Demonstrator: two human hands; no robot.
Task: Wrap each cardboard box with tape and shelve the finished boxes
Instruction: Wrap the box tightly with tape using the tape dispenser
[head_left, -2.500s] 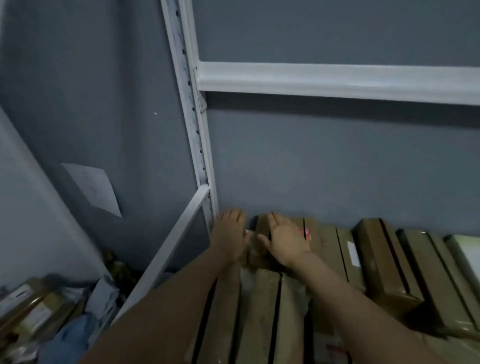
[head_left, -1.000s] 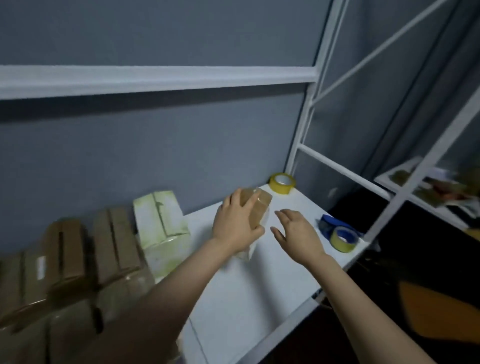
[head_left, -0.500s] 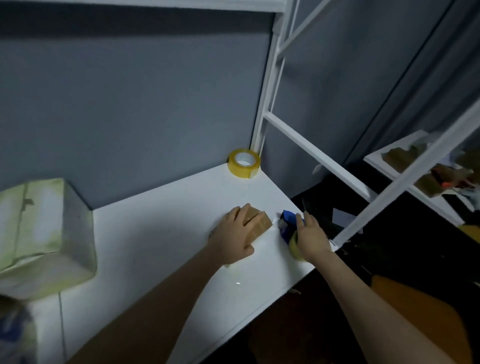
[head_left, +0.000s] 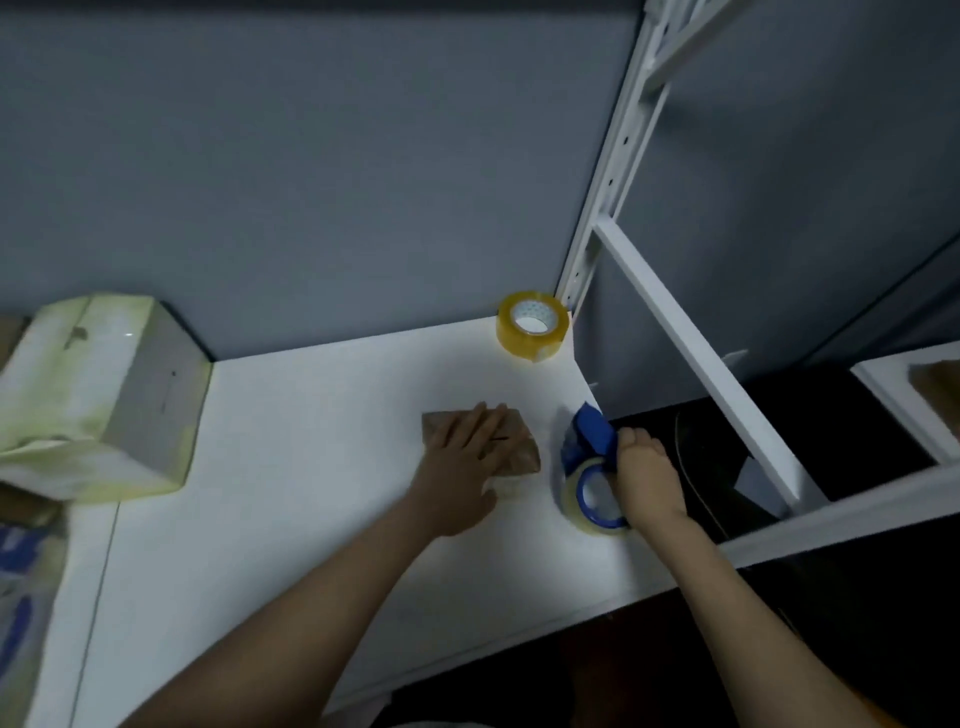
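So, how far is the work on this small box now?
Done: the small brown box lies on the white shelf. In hand: left hand presses it, right hand grips the blue tape dispenser. Left: taping and shelving it.

Dim, bluish room, soft picture.
White flat shelf board (head_left: 291, 467) catches the light; frame edges bend and smear.

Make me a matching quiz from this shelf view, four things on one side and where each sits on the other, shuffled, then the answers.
1. small brown box
2. tape dispenser
3. yellow tape roll
4. pale green box

A. back right corner of the shelf
B. gripped by the right hand
C. far left
D. under the left hand

Pairs: 1-D, 2-B, 3-A, 4-C
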